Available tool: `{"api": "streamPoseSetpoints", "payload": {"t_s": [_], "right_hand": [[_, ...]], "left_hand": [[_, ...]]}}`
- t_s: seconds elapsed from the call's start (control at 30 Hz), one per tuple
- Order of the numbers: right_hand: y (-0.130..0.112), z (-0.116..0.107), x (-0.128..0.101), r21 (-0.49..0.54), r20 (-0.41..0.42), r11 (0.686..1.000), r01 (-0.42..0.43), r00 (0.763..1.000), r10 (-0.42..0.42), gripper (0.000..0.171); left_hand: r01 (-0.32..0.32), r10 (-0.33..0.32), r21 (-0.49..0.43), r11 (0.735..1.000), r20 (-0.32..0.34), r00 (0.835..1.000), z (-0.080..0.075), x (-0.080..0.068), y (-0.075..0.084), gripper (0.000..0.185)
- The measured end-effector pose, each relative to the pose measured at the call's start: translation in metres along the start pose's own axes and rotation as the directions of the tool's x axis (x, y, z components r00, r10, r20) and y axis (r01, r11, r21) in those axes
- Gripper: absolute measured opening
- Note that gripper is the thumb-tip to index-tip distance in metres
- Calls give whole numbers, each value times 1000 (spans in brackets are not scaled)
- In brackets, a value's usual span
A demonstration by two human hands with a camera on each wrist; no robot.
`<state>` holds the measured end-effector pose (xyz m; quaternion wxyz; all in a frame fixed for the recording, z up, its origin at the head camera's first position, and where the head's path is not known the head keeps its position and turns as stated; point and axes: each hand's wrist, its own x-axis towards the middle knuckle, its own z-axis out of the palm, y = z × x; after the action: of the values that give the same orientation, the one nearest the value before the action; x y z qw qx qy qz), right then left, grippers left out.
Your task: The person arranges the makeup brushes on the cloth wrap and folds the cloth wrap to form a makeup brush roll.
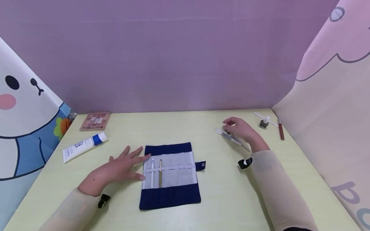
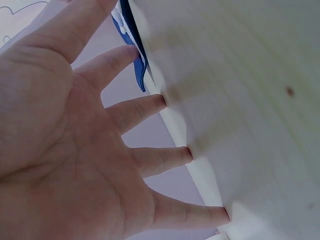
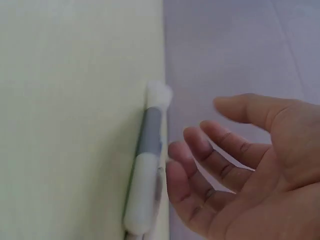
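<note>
A navy and grey fabric brush roll (image 1: 170, 196) lies unfolded on the table, with a white stick (image 1: 152, 173) and a gold-brown slim brush (image 1: 160, 179) tucked under its elastic band. My left hand (image 1: 121, 168) spreads its fingers at the roll's left edge; the left wrist view shows fingertips on the tabletop and one finger at the navy cloth (image 2: 131, 37). To the right, my right hand (image 1: 238, 128) hovers by a makeup brush with a white tip and grey band (image 3: 142, 187). Its fingers bend loosely, with nothing between them. Another slim tool (image 1: 245, 146) lies alongside, partly hidden by the hand.
At the left lie a white tube with a blue band (image 1: 82, 147) and an eyeshadow palette (image 1: 95, 122). A small dark bottle (image 1: 263, 124), a white stick (image 1: 260, 115) and a red-brown pencil-like item (image 1: 281, 130) occupy the back right. Fabric-covered walls border the table.
</note>
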<state>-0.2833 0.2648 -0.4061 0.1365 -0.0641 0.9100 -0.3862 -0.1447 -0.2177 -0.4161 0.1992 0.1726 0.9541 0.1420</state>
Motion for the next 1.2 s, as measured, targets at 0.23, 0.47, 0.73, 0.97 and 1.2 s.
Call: {"api": "streamPoseSetpoints", "payload": {"t_s": [0.23,0.47,0.73,0.97,1.2], "right_hand": [[5,7,-2,-64,9,998,-17,1000,18,38],[2,14,-5,-83,40,996,-22,999,25,37],[1,23,-1,-152,18,988,-22,1000,25,37],[-1,27,1,-244,5,970,9,1000,-8,35],[-5,27,-1,-212,13,977,-15,1000,18,36]], "left_hand": [[3,-3,-3,1000,0,1000,-1,-1,1,87],[0,0,5,1000,-2,1000,-1,-1,0,87],[-8,8,-2,1000,-3,1000,-2,-3,2,86],[5,-5,-9,1000,2,1000,-2,-3,3,87],[2,-2,-4,1000,2,1000,-1,-2,2,86]]}}
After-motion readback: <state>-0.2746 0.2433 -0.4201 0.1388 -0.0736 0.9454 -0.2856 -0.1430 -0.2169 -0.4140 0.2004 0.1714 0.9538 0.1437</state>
